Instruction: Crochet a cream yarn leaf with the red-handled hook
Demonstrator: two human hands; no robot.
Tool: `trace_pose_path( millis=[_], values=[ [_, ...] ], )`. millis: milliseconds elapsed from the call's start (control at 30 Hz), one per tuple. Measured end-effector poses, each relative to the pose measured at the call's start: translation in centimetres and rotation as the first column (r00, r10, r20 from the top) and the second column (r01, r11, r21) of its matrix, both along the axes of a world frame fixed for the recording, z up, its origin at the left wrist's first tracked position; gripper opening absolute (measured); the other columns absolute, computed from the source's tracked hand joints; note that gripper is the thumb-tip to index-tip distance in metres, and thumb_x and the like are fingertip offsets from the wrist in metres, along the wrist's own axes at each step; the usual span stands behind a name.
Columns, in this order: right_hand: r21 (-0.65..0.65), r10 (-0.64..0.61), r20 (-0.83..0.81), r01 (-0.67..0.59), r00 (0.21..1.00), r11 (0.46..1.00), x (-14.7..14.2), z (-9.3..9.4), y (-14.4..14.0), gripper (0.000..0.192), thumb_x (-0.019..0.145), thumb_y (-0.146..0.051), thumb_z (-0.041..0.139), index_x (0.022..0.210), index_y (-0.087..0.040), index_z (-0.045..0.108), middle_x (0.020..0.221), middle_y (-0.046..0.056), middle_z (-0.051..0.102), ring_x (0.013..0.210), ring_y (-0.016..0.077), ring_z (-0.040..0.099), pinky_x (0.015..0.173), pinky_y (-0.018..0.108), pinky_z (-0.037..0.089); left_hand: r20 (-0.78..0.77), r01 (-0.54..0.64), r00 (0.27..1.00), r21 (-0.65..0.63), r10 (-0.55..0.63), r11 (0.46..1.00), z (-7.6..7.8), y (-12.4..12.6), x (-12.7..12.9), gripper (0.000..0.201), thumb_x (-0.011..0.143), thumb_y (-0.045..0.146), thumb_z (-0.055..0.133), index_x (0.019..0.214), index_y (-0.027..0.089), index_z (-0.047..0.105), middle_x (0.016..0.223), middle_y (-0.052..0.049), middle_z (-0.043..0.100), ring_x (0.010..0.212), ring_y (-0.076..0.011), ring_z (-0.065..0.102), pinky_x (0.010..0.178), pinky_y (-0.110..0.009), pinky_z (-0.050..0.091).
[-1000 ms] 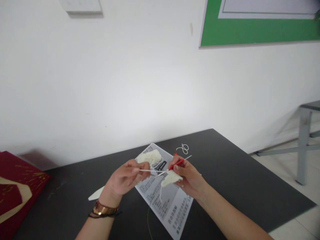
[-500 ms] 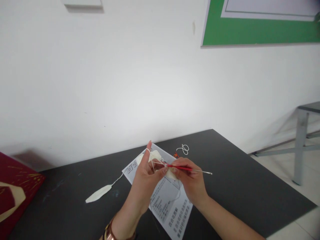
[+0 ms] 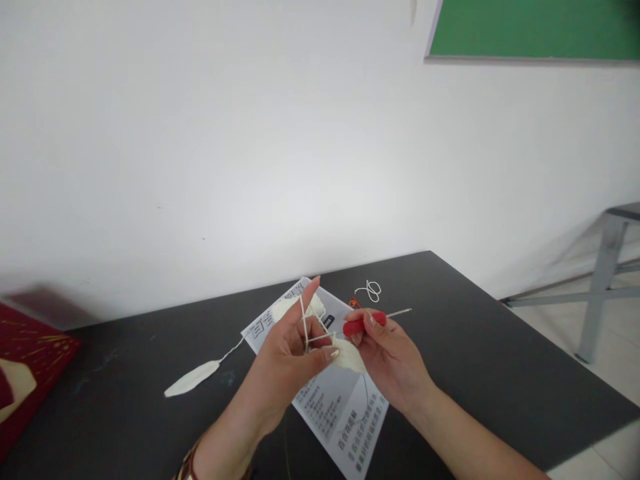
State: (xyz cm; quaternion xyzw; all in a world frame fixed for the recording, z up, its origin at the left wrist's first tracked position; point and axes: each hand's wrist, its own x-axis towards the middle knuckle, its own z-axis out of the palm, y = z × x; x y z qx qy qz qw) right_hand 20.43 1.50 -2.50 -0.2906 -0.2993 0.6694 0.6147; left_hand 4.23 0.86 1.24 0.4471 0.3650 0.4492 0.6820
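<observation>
Even tension

My flat cream crocheted piece (image 3: 350,357), pinched by my left hand (image 3: 286,357), is above the white printed paper (image 3: 345,427), near its right edge. My right hand (image 3: 393,353) pinches the red-handled metal hook (image 3: 366,324); my raised left index should tension the cream yarn (image 3: 303,321).

On black table (image 3: 480,373): sheet (image 3: 345,407), yarn (image 3: 371,287), white strip (image 3: 193,379)

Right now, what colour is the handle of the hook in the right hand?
The handle is red; it shows best in the head view.
</observation>
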Motion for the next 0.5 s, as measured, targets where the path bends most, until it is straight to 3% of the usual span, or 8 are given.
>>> trace_pose_path(
  millis=[100,200,267,367,500],
  values=[
    [0.209,-0.184,0.199,0.142,0.962,0.967,0.3,-0.1,-0.3,0.014,0.077,-0.034,0.072,0.081,-0.022,0.077,0.073,0.004,0.070,0.062,0.0145,0.053,0.060,0.029,0.041,0.000,-0.035,0.999,-0.017,0.035,0.999,-0.1,0.3,-0.3,0.081,0.072,0.016,0.074,0.142,0.035,0.038,0.074,0.004,0.055,0.069,-0.0106,0.052,0.065,-0.025,0.038],
    [0.442,-0.355,0.363,0.176,0.862,0.879,0.4,-0.1,-0.9,0.010,0.081,-0.026,0.068,0.085,-0.025,0.077,0.078,0.005,0.070,0.067,0.0169,0.056,0.060,0.030,0.042,0.038,-0.071,0.997,-0.027,0.072,0.997,-0.1,0.2,-0.1,0.088,0.073,0.016,0.074,0.144,0.040,0.030,0.075,0.004,0.056,0.067,-0.0097,0.052,0.065,-0.024,0.039],
    [0.507,-0.411,0.385,0.183,0.826,0.842,0.4,-0.1,-1.2,0.012,0.083,-0.023,0.066,0.088,-0.026,0.077,0.079,0.005,0.071,0.070,0.0174,0.057,0.061,0.030,0.043,0.064,-0.101,0.993,-0.026,0.103,0.995,-0.1,0.1,0.1,0.093,0.073,0.015,0.074,0.146,0.044,0.023,0.073,0.005,0.055,0.064,-0.0090,0.051,0.062,-0.023,0.038],
    [0.460,-0.388,0.321,0.216,0.864,0.861,0.2,-0.2,-1.2,0.010,0.081,-0.024,0.069,0.087,-0.026,0.077,0.080,0.004,0.071,0.071,0.0166,0.059,0.063,0.029,0.045,0.097,-0.113,0.988,-0.045,0.117,0.993,0.2,-0.1,0.2,0.097,0.074,0.014,0.073,0.145,0.048,0.017,0.072,0.006,0.055,0.064,-0.0091,0.052,0.062,-0.022,0.039],
    [0.158,-0.138,0.097,0.122,0.986,0.980,0.0,-0.1,-0.5,0.011,0.076,-0.030,0.075,0.082,-0.022,0.076,0.068,0.001,0.070,0.060,0.0114,0.056,0.060,0.025,0.046,0.112,-0.072,0.990,-0.067,0.080,0.995,0.3,-0.1,0.0,0.090,0.075,0.013,0.072,0.143,0.049,0.025,0.076,0.006,0.056,0.070,-0.0098,0.054,0.069,-0.024,0.041]
  ],
)
